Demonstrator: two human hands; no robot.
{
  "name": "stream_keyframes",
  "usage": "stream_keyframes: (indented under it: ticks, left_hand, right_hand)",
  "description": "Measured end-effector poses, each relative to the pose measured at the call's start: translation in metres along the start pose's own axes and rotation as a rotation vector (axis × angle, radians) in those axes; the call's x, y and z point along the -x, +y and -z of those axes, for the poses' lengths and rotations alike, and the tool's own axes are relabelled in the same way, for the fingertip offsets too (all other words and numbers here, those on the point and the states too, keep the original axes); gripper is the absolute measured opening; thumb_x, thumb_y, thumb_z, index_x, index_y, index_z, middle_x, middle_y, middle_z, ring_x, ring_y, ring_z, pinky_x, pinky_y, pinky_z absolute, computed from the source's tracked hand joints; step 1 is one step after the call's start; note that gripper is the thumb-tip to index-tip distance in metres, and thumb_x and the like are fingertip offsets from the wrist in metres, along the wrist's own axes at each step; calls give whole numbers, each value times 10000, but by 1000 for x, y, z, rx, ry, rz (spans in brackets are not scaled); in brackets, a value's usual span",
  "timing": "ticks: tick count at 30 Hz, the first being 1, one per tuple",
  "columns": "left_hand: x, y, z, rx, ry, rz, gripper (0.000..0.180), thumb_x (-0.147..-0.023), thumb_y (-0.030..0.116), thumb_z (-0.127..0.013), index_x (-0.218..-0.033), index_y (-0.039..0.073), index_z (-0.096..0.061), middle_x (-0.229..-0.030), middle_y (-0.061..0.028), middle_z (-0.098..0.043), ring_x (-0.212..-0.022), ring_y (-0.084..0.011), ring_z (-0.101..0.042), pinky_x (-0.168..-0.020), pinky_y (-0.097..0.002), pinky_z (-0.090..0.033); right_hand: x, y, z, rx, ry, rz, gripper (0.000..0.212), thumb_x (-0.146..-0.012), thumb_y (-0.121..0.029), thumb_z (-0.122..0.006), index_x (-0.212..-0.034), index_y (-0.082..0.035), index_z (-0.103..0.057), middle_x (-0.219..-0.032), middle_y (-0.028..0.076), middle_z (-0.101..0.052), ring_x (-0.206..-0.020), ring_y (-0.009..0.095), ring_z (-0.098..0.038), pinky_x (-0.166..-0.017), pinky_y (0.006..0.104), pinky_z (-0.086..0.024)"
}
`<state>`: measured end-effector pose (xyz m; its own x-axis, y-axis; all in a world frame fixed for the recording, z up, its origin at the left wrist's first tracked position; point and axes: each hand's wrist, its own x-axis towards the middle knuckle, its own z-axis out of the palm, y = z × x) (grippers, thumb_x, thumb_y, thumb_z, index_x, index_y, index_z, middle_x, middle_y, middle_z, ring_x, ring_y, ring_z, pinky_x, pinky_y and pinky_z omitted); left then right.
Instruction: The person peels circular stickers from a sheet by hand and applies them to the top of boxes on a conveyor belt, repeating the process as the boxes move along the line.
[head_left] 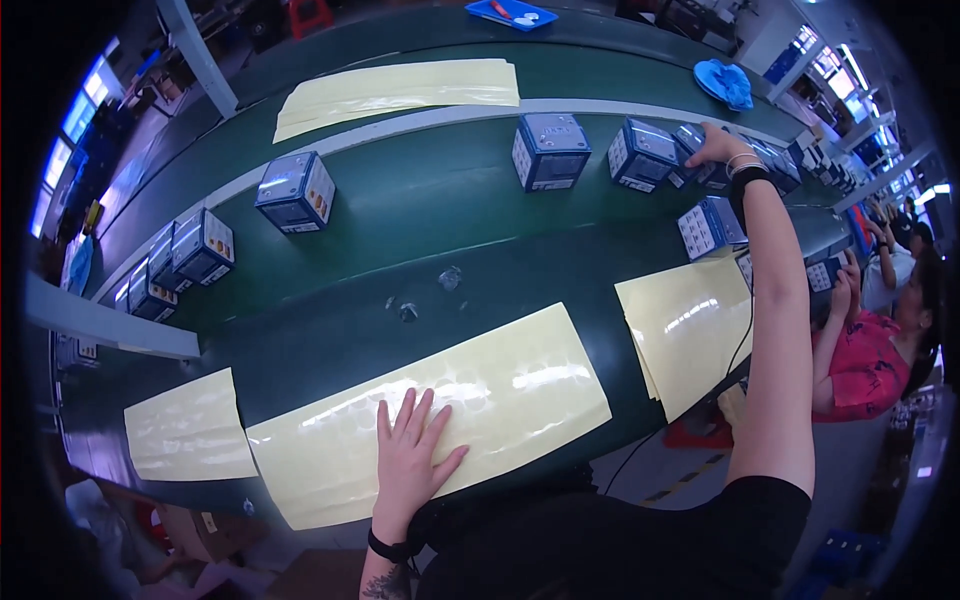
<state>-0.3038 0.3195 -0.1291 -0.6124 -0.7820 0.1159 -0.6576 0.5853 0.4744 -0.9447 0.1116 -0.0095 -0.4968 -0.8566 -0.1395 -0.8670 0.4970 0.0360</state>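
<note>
My left hand [412,455] lies flat with fingers spread on a pale yellow sheet [530,385], which carries rows of clear round stickers. Stretched far to the right, my right hand [722,150] has its thumb and fingers over a blue box [714,177] in the row on the green conveyor belt [430,180]. Part of that box is hidden by the hand. Just left of it stands another blue box [640,155], upright and apart from my fingers. Below my right wrist a blue-and-white box [710,228] sits near the belt's front edge.
More yellow sheets lie at the right [690,320], left [190,425] and far side [400,90]. Single boxes [552,150] and a left-hand group [203,245] stand on the belt. A metal post [120,325] crosses at left. A co-worker [865,360] holds a box at right.
</note>
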Motion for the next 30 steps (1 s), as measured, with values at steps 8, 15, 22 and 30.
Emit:
stream_keyframes:
  ticks: [8,15,22,30]
  left_hand:
    - [-24,10,24,-216,-88,79,528,-859,307,-712,-1345,161,-568,-1520,-203,-347,-1439,-389,-280,-1160,-607,-168]
    - [-25,25,19,-232,-154,182,511,-887,219,-678,-1375,155,-540,-1539,-204,-311,-1450,-405,-245,-1166,-593,-165]
    - [-49,84,-1,176,-134,-119,444,-872,83,-666,-1306,57,-573,-1475,-189,-421,-1416,-363,-344,-1162,-558,-225]
    - [-60,91,-48,237,11,-173,400,-864,84,-687,-1242,-11,-599,-1356,-155,-563,-1324,-298,-490,-1120,-453,-359]
  right_hand:
    - [-27,2,8,146,-160,167,1008,-579,69,-782,-1477,-94,-356,-1384,224,-520,-1297,383,-486,-1052,415,-438]
    - [19,38,2,-77,281,391,873,-771,15,-672,-1535,-158,-286,-1514,194,-396,-1393,343,-394,-1143,410,-332]
    - [327,-111,-50,-481,-84,832,600,-817,-102,-719,-1374,-32,-510,-1438,151,-505,-1380,313,-431,-1163,471,-267]
    - [391,-144,-132,-540,-54,761,547,-823,-221,-756,-1311,-50,-579,-1414,115,-536,-1376,285,-436,-1152,515,-261]
